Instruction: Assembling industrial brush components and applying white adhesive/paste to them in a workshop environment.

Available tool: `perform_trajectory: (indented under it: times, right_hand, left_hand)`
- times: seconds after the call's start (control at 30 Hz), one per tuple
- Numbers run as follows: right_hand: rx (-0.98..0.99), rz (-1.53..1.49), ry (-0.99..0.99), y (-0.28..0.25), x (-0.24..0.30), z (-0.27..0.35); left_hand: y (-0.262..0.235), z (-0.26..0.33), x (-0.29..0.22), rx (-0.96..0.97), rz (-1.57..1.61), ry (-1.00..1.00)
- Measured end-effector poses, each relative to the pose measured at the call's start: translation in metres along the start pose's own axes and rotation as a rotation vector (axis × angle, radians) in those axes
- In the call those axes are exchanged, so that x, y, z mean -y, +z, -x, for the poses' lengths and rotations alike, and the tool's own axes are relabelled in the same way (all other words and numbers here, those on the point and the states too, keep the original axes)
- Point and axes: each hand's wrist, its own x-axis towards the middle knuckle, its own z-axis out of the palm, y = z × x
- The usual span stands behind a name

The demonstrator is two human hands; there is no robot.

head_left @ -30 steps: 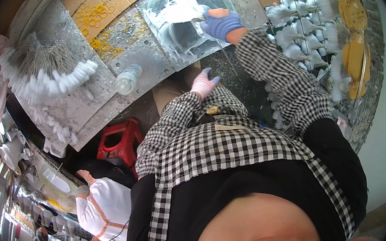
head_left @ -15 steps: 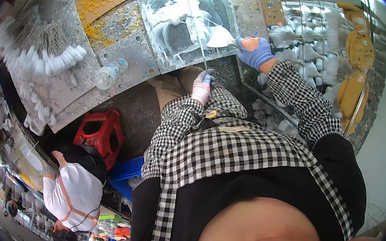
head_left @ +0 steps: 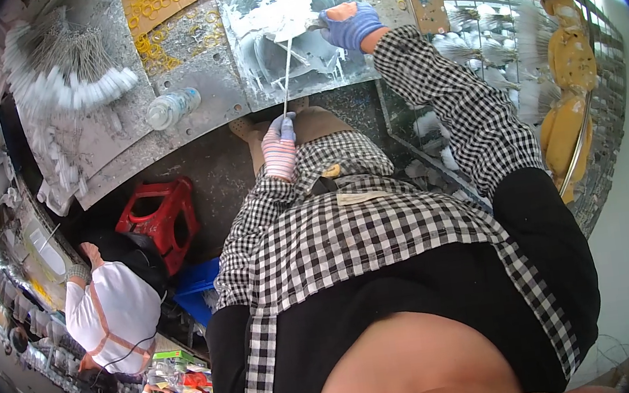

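My left hand (head_left: 279, 150), in a pink-and-white striped glove with grey fingertips, is closed around the lower end of a thin pale rod (head_left: 288, 78). The rod points away from me, its far end at the white paste (head_left: 272, 15) on a glass-like sheet (head_left: 254, 86). In a blue glove, my right hand (head_left: 351, 25) grips a scraper (head_left: 305, 28), its blade coated white and in the paste beside the rod's tip. The paste hides part of the blade and the rod's end.
Left on the metal-topped table lie a clear plastic bottle (head_left: 173, 108), yellow rings (head_left: 155, 51) and a fan of white-tipped wire stems (head_left: 85, 87). A red stool (head_left: 158, 223) stands below. Racked white pieces (head_left: 480, 42) and yellow padding (head_left: 570, 55) are at right. A person (head_left: 115, 311) works at left.
My right hand has moved left and away from me with the scraper, into the paste. My left hand and the rod have shifted left, the rod now tilting. The whole view has shifted slightly.
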Motion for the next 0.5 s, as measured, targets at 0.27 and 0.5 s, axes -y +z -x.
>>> perform_trajectory:
  times: [0.27,0.5]
  right_hand:
    - [0.003,0.15,-0.096,0.002,-0.09,0.02]
    - [-0.011,0.365,-0.344,-0.02,-0.063,-0.032]
  left_hand:
    - [-0.001,0.019,0.003,-0.062,-0.163,0.003]
    - [0.003,0.017,0.009,-0.09,-0.039,0.007]
